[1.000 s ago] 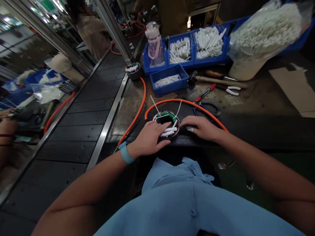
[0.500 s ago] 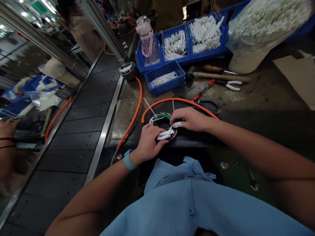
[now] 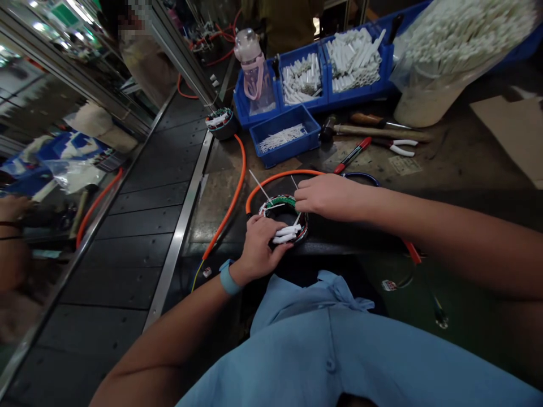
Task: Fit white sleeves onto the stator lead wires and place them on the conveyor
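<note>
A ring-shaped motor stator (image 3: 283, 200) with green insulation and wound wires lies near the bench's front edge. My left hand (image 3: 263, 240) grips its left and near side, thumb and fingers around the rim. White sleeves (image 3: 287, 233) lie bundled beside that thumb, over the ring's near part. Over the far right rim is my right hand (image 3: 316, 195), fingers pinched together at a thin white cable tie (image 3: 294, 182) whose end pokes out above them; the fingertips are partly hidden. Another white tie (image 3: 260, 186) stands up slanted from the ring's far left. An orange cable (image 3: 271, 180) curves behind the stator.
A small blue tray (image 3: 284, 138) of thin white ties sits beyond the stator; blue bins (image 3: 302, 102) of white sleeves stand behind it. A hammer (image 3: 382, 131), red marker (image 3: 352, 155) and pliers (image 3: 401, 148) lie to the right. Another stator (image 3: 221, 123) sits beside the conveyor (image 3: 139, 220).
My right hand has shifted up and slightly outward from the ring's inner right side to its far right rim. The left hand keeps its hold on the stator.
</note>
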`<state>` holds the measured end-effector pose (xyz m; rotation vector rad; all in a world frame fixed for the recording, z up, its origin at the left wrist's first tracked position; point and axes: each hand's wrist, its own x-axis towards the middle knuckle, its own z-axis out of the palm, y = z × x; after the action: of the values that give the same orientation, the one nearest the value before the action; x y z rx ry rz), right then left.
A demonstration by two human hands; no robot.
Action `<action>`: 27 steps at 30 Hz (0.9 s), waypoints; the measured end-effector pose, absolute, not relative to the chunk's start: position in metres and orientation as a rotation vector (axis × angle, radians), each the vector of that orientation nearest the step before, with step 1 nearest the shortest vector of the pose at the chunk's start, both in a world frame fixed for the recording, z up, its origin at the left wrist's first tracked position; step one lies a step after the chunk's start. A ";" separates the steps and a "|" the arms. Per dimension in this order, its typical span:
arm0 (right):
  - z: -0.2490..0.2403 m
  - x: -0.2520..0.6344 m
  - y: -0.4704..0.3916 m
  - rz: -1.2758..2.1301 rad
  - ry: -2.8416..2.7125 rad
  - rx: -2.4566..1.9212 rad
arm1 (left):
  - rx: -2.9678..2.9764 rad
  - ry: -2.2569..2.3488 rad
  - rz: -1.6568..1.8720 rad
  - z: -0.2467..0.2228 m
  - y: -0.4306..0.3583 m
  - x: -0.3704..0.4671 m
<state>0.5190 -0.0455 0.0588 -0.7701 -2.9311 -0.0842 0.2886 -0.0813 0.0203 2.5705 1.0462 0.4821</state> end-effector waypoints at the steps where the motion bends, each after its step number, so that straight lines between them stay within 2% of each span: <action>1: 0.059 0.519 -0.045 -0.100 -2.946 -0.773 | 2.573 1.040 0.490 0.020 -0.081 0.288; 7: 0.059 0.516 -0.046 -0.080 -2.959 -0.733 | 2.593 1.046 0.480 0.019 -0.081 0.289; 13: 0.059 0.507 -0.050 0.301 -2.950 -0.646 | 2.596 1.024 0.506 0.019 -0.081 0.289; 16: 0.046 0.518 -0.053 0.445 -2.758 -0.684 | 2.602 1.010 0.505 0.019 -0.081 0.288; 20: 0.016 0.534 -0.068 0.414 -2.383 -0.891 | 2.614 1.024 0.470 0.019 -0.081 0.287; 27: -0.008 0.527 -0.088 0.384 -2.188 -0.932 | 2.607 1.030 0.452 0.021 -0.080 0.288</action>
<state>0.5268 -0.0877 -0.0080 -0.9321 -2.1877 0.3841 0.2884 -0.0803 0.0207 2.6073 1.0300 0.4520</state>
